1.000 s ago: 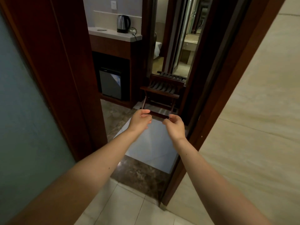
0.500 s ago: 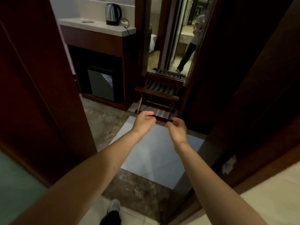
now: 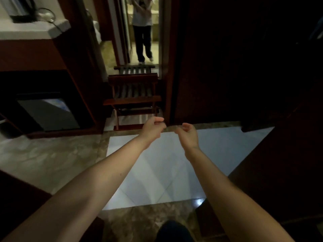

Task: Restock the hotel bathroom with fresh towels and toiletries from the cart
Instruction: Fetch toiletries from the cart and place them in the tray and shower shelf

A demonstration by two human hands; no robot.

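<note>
Both my arms reach forward over the entry floor. My left hand (image 3: 153, 127) and my right hand (image 3: 187, 135) hang side by side, a small gap between them, fingers loosely curled and nothing visible in either. No towels, toiletries or cart are in view.
A wooden luggage rack (image 3: 132, 100) stands just beyond my hands under a tall mirror (image 3: 142, 32) that reflects a standing person. A dark mini fridge (image 3: 47, 113) sits under a white counter (image 3: 35, 32) at left. Dark wood panelling (image 3: 227, 58) fills the right. My shoe (image 3: 173, 231) is on the floor.
I have come through the doorway into the room; the rack, fridge and counter are much closer. My hands keep the same pose, held out in front.
</note>
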